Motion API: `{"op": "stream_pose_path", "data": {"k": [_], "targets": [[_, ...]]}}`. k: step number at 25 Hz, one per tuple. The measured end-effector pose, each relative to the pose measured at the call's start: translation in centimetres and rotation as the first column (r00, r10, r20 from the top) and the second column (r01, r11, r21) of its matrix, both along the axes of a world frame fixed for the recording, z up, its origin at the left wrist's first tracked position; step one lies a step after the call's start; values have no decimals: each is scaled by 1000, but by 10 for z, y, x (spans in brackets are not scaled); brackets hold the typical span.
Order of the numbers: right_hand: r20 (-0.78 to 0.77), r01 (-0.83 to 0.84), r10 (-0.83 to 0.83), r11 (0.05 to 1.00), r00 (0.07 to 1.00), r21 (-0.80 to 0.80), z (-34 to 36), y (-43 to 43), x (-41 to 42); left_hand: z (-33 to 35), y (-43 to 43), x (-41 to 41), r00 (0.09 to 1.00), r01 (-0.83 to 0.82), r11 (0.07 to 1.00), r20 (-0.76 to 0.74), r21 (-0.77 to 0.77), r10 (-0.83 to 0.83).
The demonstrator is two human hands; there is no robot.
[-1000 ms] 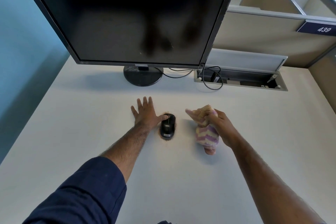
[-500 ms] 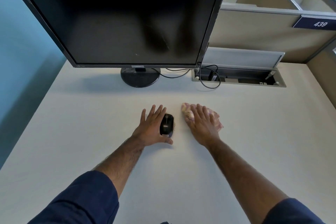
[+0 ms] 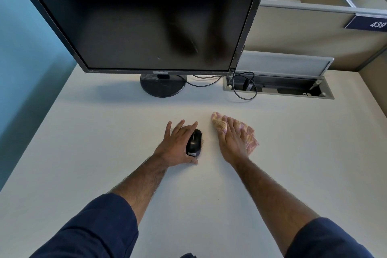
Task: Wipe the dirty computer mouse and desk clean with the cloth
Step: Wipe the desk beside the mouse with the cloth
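Near the middle of the desk (image 3: pixel 83 153), forward of the monitor (image 3: pixel 146 21) and its round base (image 3: pixel 163 86), both hands are at work. The left hand (image 3: pixel 176 146) now cups the mouse (image 3: pixel 194 143): fingers lie along its left flank and over its far end, thumb tucked under its near end. A second ago that hand lay flat beside the mouse with only the thumb touching, so the mouse has gone from loose to held. The right hand (image 3: pixel 231 142) has changed more. It was raised with the cloth (image 3: pixel 250 136) bunched in a closed grip; it now lies flat, fingers spread and extended, pressing the cloth onto the desk just right of the mouse. Judged from this, the desk-wiping stroke is under way, and the mouse is braced either for a wipe or to be moved aside.

Materials:
- Mouse: black, smooth, low oval shell with a pale label at its near end. Fine brownish debris appears to lie along its right edge, though the view is too coarse to be sure.
- Cloth: soft woven fabric, pink and cream zigzag pattern, crumpled into an uneven wedge that projects past the fingertips and the little-finger side.
- Desk: matt, off-white, flat and hard, with an open cable tray (image 3: pixel 278 88) set along its far edge.
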State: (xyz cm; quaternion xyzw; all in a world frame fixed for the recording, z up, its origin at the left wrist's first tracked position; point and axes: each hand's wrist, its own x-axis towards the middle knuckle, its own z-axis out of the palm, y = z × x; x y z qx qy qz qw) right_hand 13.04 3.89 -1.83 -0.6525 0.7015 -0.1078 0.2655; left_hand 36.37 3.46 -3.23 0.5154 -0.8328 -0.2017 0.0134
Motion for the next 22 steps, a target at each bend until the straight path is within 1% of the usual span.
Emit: {"op": "stream_pose_path", "data": {"k": [4, 7, 10, 13, 15, 18, 22], "targets": [[8, -3, 3, 1000, 1000, 16, -5, -2, 5, 5, 1, 2, 1000, -22, 999, -14, -32, 22], [0, -17, 17, 1000, 1000, 16, -9, -5, 13, 9, 2, 17, 994, -98, 994, -62, -58, 94], [29, -58, 58, 998, 998, -5, -10, -8, 31, 11, 5, 43, 979, -187, 979, -101, -87, 178], [80, -104, 104, 995, 991, -2, -11, -12, 56, 10, 10, 65, 971, -225, 968, -105, -107, 214], [83, -136, 134, 991, 987, 15, -10, -15, 69, 8, 13, 76, 964, -254, 962, -106, -100, 243], [81, -210, 207, 977, 975, 23, -10, -16, 77, 3, 16, 89, 953, -287, 955, -123, -73, 277], [49, -365, 363, 931, 930, 24, -9, -8, 84, -2, 16, 104, 941, -311, 950, -148, -35, 303]]}}
